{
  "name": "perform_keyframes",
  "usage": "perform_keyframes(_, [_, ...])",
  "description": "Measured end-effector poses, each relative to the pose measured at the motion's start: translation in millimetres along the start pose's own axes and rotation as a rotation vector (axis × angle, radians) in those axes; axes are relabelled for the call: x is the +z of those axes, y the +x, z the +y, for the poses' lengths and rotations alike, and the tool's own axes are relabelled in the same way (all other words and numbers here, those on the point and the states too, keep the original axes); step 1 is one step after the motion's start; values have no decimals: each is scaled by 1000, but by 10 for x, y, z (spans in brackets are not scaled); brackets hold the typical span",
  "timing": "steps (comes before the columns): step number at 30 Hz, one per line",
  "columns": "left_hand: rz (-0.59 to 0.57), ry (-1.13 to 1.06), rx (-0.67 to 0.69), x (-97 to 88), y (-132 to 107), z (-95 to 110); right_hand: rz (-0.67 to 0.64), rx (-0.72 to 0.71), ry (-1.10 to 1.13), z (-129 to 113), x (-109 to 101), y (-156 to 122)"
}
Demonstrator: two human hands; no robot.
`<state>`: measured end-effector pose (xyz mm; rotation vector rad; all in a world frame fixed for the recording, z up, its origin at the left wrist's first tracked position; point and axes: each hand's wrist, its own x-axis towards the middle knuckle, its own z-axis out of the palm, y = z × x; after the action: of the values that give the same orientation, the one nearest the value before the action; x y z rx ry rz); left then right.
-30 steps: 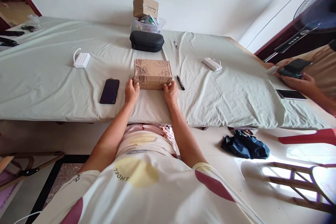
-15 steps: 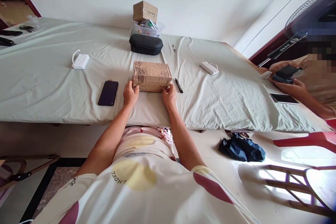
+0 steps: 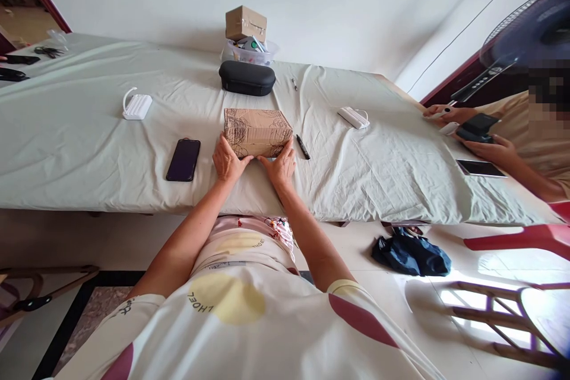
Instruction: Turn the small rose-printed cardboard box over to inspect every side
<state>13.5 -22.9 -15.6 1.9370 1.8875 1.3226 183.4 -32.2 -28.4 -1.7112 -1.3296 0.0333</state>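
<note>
A brown cardboard box (image 3: pixel 257 128) with a flower print lies on the sheet-covered table (image 3: pixel 89 148) in front of me. My left hand (image 3: pixel 228 161) grips its near left corner, thumb along the near face. My right hand (image 3: pixel 280 165) holds the near right side, fingers up against the box. A black marker (image 3: pixel 303 146) lies just right of the box. A dark phone (image 3: pixel 183 159) lies to its left.
Behind the box are a black zip case (image 3: pixel 247 78), a tub of items (image 3: pixel 247 52) with a small carton (image 3: pixel 245 23) on top, and two white devices (image 3: pixel 137 106) (image 3: pixel 354 117). A person at the right holds a dark device (image 3: pixel 477 127); a phone (image 3: pixel 480 168) lies near them.
Both my hands have slid inward from the box's outer corners along its near face. The person at the right has shifted their hands.
</note>
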Motion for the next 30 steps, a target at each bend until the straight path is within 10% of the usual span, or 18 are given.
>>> perform_keyframes(11, [73, -103, 36, -44, 71, -138, 10, -124, 224, 146, -49, 104])
perform_keyframes(21, [249, -262, 67, -180, 100, -232, 300, -123, 510, 125, -224, 196])
perform_keyframes(30, [147, -244, 27, -57, 184, -325, 0, -54, 508, 198, -137, 270])
